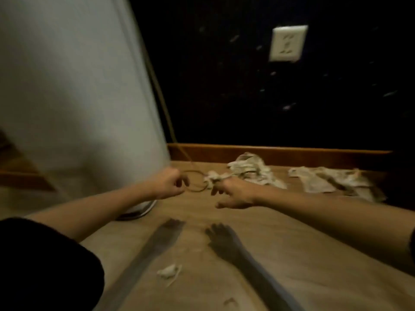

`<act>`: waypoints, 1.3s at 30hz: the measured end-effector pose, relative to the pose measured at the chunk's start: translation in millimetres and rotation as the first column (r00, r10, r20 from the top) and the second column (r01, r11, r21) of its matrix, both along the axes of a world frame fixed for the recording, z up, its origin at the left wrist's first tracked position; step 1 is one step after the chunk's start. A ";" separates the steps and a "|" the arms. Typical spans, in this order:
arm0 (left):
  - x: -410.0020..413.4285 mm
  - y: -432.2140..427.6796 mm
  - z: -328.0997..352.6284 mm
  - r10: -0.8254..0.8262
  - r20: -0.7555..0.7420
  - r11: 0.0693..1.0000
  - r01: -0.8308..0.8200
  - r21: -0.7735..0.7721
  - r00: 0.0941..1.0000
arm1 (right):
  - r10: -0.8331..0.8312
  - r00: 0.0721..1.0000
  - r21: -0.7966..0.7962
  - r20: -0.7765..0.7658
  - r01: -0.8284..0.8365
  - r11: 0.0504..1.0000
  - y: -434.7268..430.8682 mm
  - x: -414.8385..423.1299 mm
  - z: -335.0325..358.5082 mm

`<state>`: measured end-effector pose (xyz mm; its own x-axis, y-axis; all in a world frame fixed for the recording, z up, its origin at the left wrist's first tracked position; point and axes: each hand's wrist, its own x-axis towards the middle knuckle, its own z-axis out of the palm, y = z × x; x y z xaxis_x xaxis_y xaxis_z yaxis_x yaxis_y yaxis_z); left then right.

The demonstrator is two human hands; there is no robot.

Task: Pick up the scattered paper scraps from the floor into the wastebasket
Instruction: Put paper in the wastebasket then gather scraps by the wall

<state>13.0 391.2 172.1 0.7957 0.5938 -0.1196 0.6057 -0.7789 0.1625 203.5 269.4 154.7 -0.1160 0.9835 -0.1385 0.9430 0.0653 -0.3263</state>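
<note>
dim brown wood-look floor (280, 239) runs up to a reddish wooden baseboard (292, 153) under a near-black wall, where a white wall socket (288, 43) sits high on the right. everything is smeared by motion blur, so edges are hard to read. a tall pale grey-white cylinder (74, 97) fills the left, its top cut off by the frame; you cannot tell whether it is the wastebasket. a thin tan cord (165, 113) drops along its right side and ends in a loop on the floor between your hands.

your left hand (168, 184) hovers just beside the cylinder's base with fingers curled in toward the thumb at the loop; whether they actually pinch the cord you cannot tell. your right hand (233, 194) has its upper fingers closed on a small crumpled whitish paper scrap (211, 177), while the thumb and lower fingers hang loose and apart.

just behind that hand lies a larger crumpled printed paper wad (251, 169), and farther right a flat torn paper sheet (332, 180) near the baseboard. a tiny white paper shred (169, 270) lies near you, between the arms' dark shadows. a black sleeve (45, 265) blocks the lower left corner.
</note>
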 end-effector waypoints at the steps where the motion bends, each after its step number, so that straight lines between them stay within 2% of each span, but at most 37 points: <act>1: -39.4 4.4 -15.6 0.049 -0.023 0.998 -0.050 -0.024 0.999 | 0.037 0.999 -0.023 -0.014 -0.037 0.999 11.8 -26.9 -15.5; 5: -172.4 7.6 -68.7 0.271 -0.150 0.955 -0.285 -0.082 0.951 | 0.019 0.993 -0.105 -0.115 -0.032 0.994 43.6 -120.6 -83.0; 9: -276.4 -9.6 -114.9 0.460 -0.166 0.874 -0.477 -0.089 0.872 | 0.019 0.986 -0.172 -0.167 -0.048 0.984 20.6 -184.3 -158.9; 13: -347.0 -50.6 -151.6 0.559 -0.065 0.821 -0.563 -0.094 0.827 | 0.069 0.986 0.142 -0.154 -0.047 0.989 -44.1 -220.0 -202.5; 16: -372.1 -85.8 -176.8 0.573 0.003 0.815 -0.569 -0.111 0.819 | 0.108 0.960 0.222 -0.257 -0.050 0.974 -51.5 -235.6 -207.4; 19: -388.3 -112.5 -193.3 0.582 0.047 0.809 -0.573 -0.129 0.812 | 0.132 0.926 0.168 -0.353 -0.076 0.983 -20.3 -256.2 -202.9; 22: -400.5 -128.1 -197.1 0.664 0.098 0.748 -0.655 -0.109 0.742 | 0.137 0.893 0.110 -0.428 -0.099 0.989 4.2 -282.0 -188.7; 24: -408.1 -132.2 -196.6 0.736 0.128 0.676 -0.733 -0.077 0.665 | 0.191 0.891 0.113 -0.411 -0.158 0.981 0.9 -287.4 -185.2; 27: -422.6 -142.7 -197.7 0.830 0.105 0.556 -0.828 -0.076 0.548 | 0.352 0.892 0.169 -0.284 -0.315 0.934 -40.0 -274.5 -203.0; 31: -434.1 -168.8 -213.2 0.824 0.107 0.565 -0.820 -0.090 0.556 | 0.486 0.830 0.264 -0.275 -0.421 0.868 -97.0 -264.2 -225.0; 34: -432.6 -174.4 -220.2 0.846 0.145 0.527 -0.844 -0.094 0.512 | 0.460 0.835 0.294 -0.302 -0.377 0.878 -84.1 -274.9 -225.9; 39: -424.9 -173.8 -222.1 0.883 0.198 0.451 -0.885 -0.114 0.425 | 0.319 0.863 0.192 -0.391 -0.262 0.946 -27.3 -326.9 -215.3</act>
<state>-411.9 217.4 -50.1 -0.1651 0.9859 -0.0261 0.9158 0.1631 0.3670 -123.4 242.1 -60.6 -0.4179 0.9018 0.1099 0.6565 0.3834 -0.6496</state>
